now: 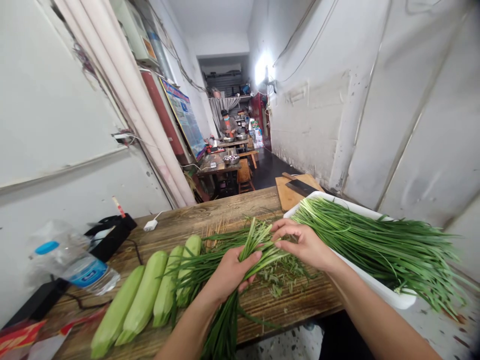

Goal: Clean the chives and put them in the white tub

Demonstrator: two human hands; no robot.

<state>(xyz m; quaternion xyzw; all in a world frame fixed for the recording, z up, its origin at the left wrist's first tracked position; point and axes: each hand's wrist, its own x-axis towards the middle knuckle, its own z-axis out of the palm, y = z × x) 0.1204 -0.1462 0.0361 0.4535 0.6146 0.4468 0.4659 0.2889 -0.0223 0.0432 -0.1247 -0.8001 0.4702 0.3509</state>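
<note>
My left hand [230, 274] is closed around a bundle of green chives [240, 250] held over the wooden table [240, 205]. The bundle's long leaves hang down past the table's front edge. My right hand [302, 242] pinches the same bundle near its upper end, thumb and fingers pressed together on the stalks. Loose chive scraps [283, 277] lie on the wood under my hands. A white tray [378, 287] at the right holds a large heap of chives [375, 237].
Three pale green squashes [148, 295] lie left of my hands. A plastic water bottle [75, 265] and black cables sit at far left. A cutting board [290, 195] with a cleaver [300, 186] lies behind the tray. A person [227, 125] works far down the corridor.
</note>
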